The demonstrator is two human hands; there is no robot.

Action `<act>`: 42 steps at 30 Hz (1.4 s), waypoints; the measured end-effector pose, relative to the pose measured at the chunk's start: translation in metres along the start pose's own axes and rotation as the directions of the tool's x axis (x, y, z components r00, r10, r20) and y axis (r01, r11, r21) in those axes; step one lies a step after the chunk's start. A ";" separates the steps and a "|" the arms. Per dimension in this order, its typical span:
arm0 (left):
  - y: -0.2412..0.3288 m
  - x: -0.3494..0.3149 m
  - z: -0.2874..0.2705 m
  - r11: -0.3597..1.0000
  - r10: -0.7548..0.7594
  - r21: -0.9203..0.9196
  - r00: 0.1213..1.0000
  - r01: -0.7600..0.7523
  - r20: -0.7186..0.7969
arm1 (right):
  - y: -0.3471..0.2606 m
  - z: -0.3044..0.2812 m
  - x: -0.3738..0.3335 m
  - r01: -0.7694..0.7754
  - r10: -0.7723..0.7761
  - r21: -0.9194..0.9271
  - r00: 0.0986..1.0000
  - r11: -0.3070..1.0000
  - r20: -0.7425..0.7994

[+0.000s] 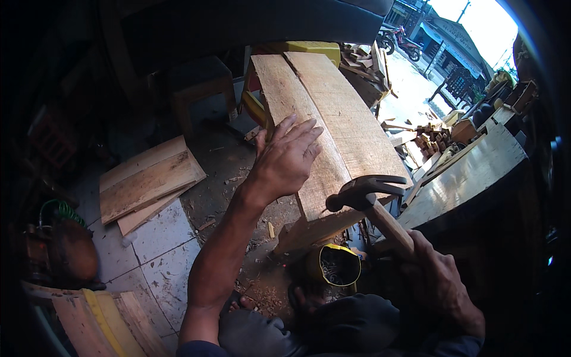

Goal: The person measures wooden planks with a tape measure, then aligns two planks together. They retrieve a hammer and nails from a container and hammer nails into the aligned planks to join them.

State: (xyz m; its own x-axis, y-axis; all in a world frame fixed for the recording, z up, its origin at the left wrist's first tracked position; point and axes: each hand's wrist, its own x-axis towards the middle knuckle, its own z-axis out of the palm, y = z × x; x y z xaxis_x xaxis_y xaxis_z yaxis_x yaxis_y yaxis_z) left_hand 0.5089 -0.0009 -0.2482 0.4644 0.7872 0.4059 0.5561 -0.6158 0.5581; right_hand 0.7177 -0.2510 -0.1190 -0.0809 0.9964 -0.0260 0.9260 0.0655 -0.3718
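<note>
My left hand (288,157) lies with fingers stretched over the left one of two pale wooden boards (351,107), which sit side by side with a narrow dark seam between them. Around the wooden handle of a claw hammer (389,226) my right hand (440,273) is closed. The dark hammer head is at the boards' near end, its round face toward the left and its claw toward the right. A thin dark mark by the face could be a nail, but is too small to tell. Beneath the near end another wooden piece (297,234) supports the boards.
A yellow-rimmed bucket (340,265) with what look like nails stands by my feet. Joined boards (151,175) lie on the floor at left. A pale panel (470,175) and wood scraps (431,140) are at right. A dark stool (199,86) stands behind. Shavings litter the floor.
</note>
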 end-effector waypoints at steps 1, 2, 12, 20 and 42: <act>0.006 0.007 0.007 0.999 0.023 -0.046 1.000 -0.023 -0.001 | -0.005 -0.013 -0.004 0.000 -0.005 -0.088 0.999 0.996 -0.052; 0.000 0.002 0.002 1.000 0.004 -0.019 1.000 -0.004 -0.001 | 0.001 -0.018 0.002 0.060 -0.070 -0.121 0.994 0.991 -0.088; -0.004 -0.002 -0.001 1.000 -0.027 -0.003 0.999 0.027 0.020 | 0.004 -0.030 0.008 0.143 -0.148 -0.152 0.989 0.978 -0.020; 0.003 0.001 0.005 0.999 0.000 -0.051 1.000 0.001 0.019 | 0.000 -0.030 0.001 0.043 -0.036 -0.228 0.999 0.973 0.035; -0.016 -0.007 -0.004 1.000 0.000 0.025 0.999 0.001 -0.045 | 0.021 0.000 0.010 0.029 -0.011 0.130 0.990 0.991 -0.137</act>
State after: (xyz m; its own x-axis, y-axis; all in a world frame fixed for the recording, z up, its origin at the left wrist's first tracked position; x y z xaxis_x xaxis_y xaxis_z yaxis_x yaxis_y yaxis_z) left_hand 0.4937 0.0037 -0.2574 0.4327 0.7881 0.4379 0.5736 -0.6154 0.5407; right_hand 0.7366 -0.2400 -0.1266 -0.0396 0.9936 0.1058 0.8674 0.0868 -0.4900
